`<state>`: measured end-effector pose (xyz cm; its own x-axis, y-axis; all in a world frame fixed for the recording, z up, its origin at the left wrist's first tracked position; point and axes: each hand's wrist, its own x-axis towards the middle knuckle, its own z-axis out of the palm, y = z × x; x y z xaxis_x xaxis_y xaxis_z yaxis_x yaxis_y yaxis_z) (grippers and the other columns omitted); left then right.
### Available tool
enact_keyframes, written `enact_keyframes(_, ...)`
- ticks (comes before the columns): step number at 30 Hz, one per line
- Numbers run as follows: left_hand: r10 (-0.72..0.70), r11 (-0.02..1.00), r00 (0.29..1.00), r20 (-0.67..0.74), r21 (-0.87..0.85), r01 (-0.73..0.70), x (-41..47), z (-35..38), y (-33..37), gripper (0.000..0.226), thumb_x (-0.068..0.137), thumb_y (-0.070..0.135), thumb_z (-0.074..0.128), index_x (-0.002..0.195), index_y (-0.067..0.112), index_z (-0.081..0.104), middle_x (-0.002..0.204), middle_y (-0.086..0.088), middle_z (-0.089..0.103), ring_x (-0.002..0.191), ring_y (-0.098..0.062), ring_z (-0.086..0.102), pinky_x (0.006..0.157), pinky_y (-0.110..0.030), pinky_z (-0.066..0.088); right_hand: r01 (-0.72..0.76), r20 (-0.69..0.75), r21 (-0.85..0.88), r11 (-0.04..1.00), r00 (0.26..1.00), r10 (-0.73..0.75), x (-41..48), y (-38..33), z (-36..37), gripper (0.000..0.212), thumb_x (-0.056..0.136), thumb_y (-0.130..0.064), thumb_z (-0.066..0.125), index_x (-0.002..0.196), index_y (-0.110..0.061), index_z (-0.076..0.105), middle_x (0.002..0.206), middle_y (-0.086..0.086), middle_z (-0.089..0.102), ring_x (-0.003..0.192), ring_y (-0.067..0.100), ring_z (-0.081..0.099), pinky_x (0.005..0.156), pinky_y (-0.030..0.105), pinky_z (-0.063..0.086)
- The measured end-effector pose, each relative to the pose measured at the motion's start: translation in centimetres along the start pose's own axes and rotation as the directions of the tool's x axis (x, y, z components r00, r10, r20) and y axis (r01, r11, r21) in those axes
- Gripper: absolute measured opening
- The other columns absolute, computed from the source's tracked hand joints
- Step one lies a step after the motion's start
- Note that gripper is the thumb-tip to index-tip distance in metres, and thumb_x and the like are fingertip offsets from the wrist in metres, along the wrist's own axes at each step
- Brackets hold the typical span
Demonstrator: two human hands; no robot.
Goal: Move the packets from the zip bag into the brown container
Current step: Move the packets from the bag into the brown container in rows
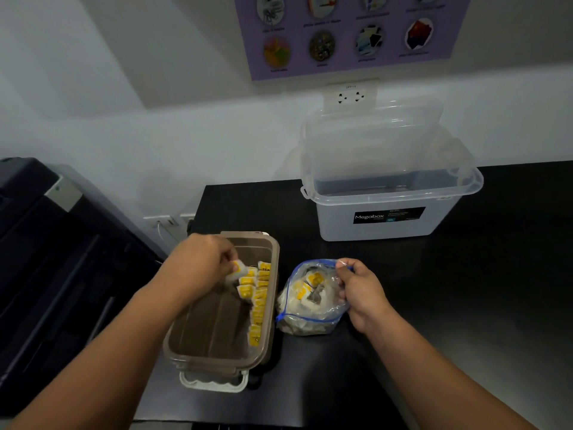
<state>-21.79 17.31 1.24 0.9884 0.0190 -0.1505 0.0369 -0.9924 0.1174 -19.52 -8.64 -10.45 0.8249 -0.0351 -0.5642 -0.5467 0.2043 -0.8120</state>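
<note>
Fingers (228, 259) of the left hand (201, 259) are curled down and pinch one yellow-and-white packet (239, 270), holding it just above the far end of the brown container (275, 276). The left forearm reaches in diagonally from the lower left and crosses the container's left wall, with the back of the hand turned up. Below the held packet, a row of packets (259, 308) stands along the container's right wall, with a few more bunched at the far end; the left part of its floor is bare. A white latch (214, 381) hangs at the container's near end.

The zip bag (310, 318) sits just beside the container on the right, on the black bench (465, 274). The right hand (361, 294) rests against the bag's right side, its thumb and forefinger gripping the blue-edged mouth and holding it open. More packets in the bag (313, 282) show through the clear plastic. The right forearm comes in from the lower right.

Farther back on the bench stands a clear storage box (387, 225) labelled Megabox, with its lid (372, 138) propped up against the wall.
</note>
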Motion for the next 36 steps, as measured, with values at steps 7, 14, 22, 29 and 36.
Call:
enact_keyframes(7, -0.078, 0.989, 0.941, 0.328, 0.144, 0.032, 0.7, 5.1, -0.9, 0.014, 0.088, 0.024, 0.071, 0.101, 0.028, 0.076, 0.105, 0.000, 0.072, 0.098, -0.019, 0.067, 0.087, -0.031, 0.054, -0.004, -0.004, -0.012, 1.000, 1.000, 0.004, 0.3, 0.3, 0.2, 0.013, 0.106, -0.019, 0.057, 0.114, -0.013, 0.066, 0.076, 0.003, 0.058, 0.058, 0.009, 0.047, 0.053, 0.025, 0.044)
enact_keyframes(14, -0.094, 0.986, 0.952, 0.290, 0.160, 0.048, 1.5, 8.0, 0.2, 0.007, 0.085, 0.032, 0.070, 0.088, 0.028, 0.074, 0.096, 0.001, 0.069, 0.086, -0.021, 0.068, 0.080, -0.032, 0.056, 0.009, -0.005, -0.012, 1.000, 1.000, -0.009, 0.5, 0.9, -0.1, 0.012, 0.106, -0.020, 0.058, 0.112, -0.014, 0.067, 0.075, 0.003, 0.058, 0.054, 0.008, 0.046, 0.051, 0.024, 0.043)
enact_keyframes(22, -0.107, 0.987, 0.965, 0.238, 0.139, 0.075, 2.0, 8.3, 0.0, 0.010, 0.087, 0.023, 0.064, 0.083, 0.026, 0.073, 0.092, 0.002, 0.069, 0.083, -0.020, 0.067, 0.079, -0.035, 0.057, 0.009, -0.012, -0.027, 1.000, 1.000, -0.009, 0.6, 1.1, -0.1, 0.013, 0.106, -0.020, 0.058, 0.113, -0.015, 0.067, 0.076, 0.002, 0.058, 0.057, 0.008, 0.047, 0.051, 0.024, 0.043)
enact_keyframes(29, -0.116, 0.992, 0.959, 0.260, 0.085, 0.097, 2.5, 8.3, -0.6, 0.014, 0.085, 0.020, 0.065, 0.082, 0.028, 0.076, 0.094, 0.003, 0.070, 0.085, -0.019, 0.067, 0.078, -0.033, 0.057, 0.077, -0.020, -0.079, 0.994, 0.997, -0.079, 0.3, 1.3, -0.6, 0.009, 0.104, -0.021, 0.061, 0.112, -0.019, 0.065, 0.092, 0.005, 0.063, 0.068, 0.011, 0.055, 0.059, 0.026, 0.048)
enact_keyframes(36, -0.100, 0.992, 0.954, 0.282, 0.102, 0.074, 2.4, 8.5, -1.0, 0.015, 0.087, 0.020, 0.064, 0.079, 0.029, 0.073, 0.093, 0.004, 0.070, 0.085, -0.019, 0.067, 0.081, -0.037, 0.059, 0.169, -0.049, -0.160, 0.973, 0.983, -0.179, -1.0, 2.7, -1.5, 0.044, 0.097, -0.030, 0.073, 0.131, -0.019, 0.047, 0.111, 0.006, 0.066, 0.095, 0.016, 0.070, 0.070, 0.027, 0.054)
